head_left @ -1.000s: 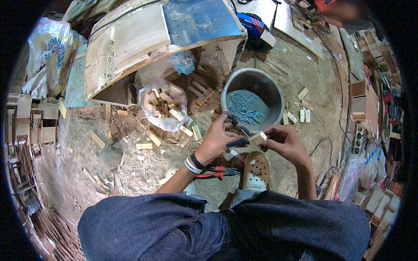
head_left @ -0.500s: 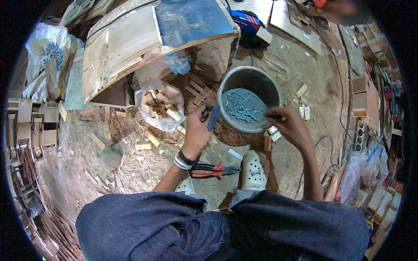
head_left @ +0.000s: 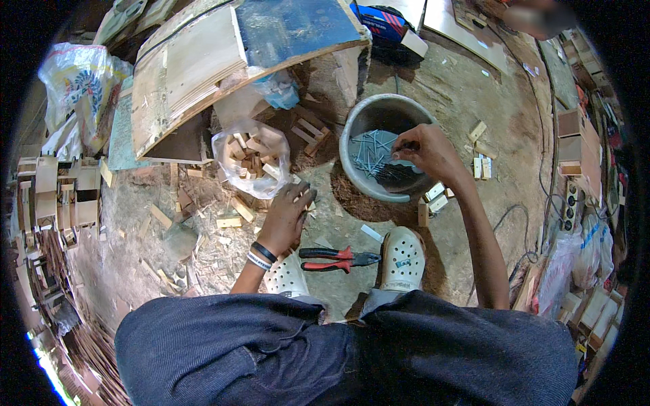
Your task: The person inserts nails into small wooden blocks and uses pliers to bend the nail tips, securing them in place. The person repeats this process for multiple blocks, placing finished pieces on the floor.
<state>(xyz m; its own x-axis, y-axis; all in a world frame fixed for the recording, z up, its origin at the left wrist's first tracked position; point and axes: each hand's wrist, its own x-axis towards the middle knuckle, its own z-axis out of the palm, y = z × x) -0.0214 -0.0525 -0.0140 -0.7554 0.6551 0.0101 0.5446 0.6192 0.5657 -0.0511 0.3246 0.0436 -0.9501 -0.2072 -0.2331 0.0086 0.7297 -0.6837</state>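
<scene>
My right hand is over the round grey bucket, its fingers pinched together above a heap of thin blue-grey nails. Whatever is between those fingertips is too small to make out. My left hand, with a dark and a pale wristband, is lower and to the left, fingers apart and reaching forward. Its fingertips are beside a clear plastic bag filled with small wooden blocks. Red-and-black pliers lie on the ground between my white clogs.
Beyond the bag stands a low wooden bench with a blue panel on it. Loose wood blocks lie right of the bucket, and offcuts at left. A cable runs along the right, near plastic bags.
My left hand has moved down and left, away from the bucket, and its fingers have spread. My right hand has moved in over the bucket. The nails in it lie differently.
</scene>
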